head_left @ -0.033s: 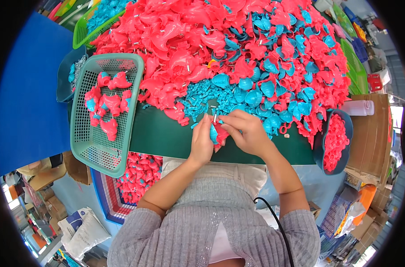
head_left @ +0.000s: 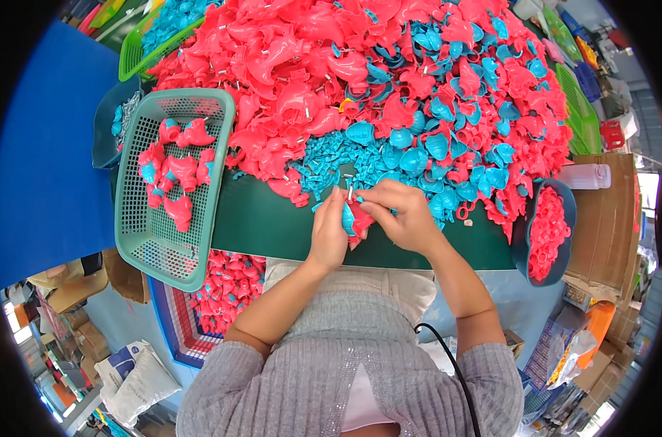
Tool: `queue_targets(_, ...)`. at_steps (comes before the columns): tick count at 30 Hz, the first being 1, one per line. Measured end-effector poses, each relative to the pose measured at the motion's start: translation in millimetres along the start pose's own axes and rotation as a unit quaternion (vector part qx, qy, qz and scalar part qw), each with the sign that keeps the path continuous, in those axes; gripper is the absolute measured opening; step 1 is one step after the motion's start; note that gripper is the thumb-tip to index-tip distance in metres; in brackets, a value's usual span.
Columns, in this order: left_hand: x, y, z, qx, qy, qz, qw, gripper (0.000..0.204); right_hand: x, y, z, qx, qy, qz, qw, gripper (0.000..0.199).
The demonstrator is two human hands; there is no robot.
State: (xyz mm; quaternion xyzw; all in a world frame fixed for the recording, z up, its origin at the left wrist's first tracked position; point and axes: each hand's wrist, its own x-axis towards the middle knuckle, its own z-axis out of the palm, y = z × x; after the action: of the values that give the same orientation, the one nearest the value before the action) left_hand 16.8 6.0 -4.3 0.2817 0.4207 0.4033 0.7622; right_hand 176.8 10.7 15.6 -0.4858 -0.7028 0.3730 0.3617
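Close to the table's front edge, my left hand (head_left: 328, 237) is closed around a red-and-blue plastic toy part (head_left: 361, 220), partly covered by the fingers. A thin metal pin (head_left: 350, 192) stands up at its top. My right hand (head_left: 405, 218) pinches a small blue plastic piece (head_left: 360, 199) beside that pin; whether the two touch, I cannot tell. Just beyond my hands lies a heap of small blue pieces (head_left: 331, 156), with blue cup-shaped shells (head_left: 414, 159) to its right. A large pile of glossy red plastic parts (head_left: 280, 58) covers the far side.
On the left, a green mesh basket (head_left: 225, 146) holds several red-and-blue parts. Behind it stands a dark tub (head_left: 104, 124) with metal pins. A dark tub (head_left: 521, 247) of small red pieces sits at the right edge. Below the table, a crate (head_left: 163, 317) holds more red-and-blue parts.
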Motion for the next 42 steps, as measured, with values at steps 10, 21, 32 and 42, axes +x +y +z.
queue_targets(10,16,-2,-30,-0.146,0.033,-0.018,0.989,0.048,57,39,-33,-0.246,0.262,-0.085,0.929,0.031)
queue_targets(21,40,12,5,-0.082,-0.025,0.217,0.972,0.038,53,1,4,-0.233,0.284,-0.018,0.93,0.02)
queue_targets(32,34,15,2,-0.331,-0.126,0.036,0.934,0.049,25,-19,-34,-0.086,0.038,-0.085,0.992,0.04)
queue_targets(42,16,29,13,-0.33,-0.101,-0.066,0.936,0.058,13,-27,-36,-0.107,0.016,-0.126,0.986,0.058)
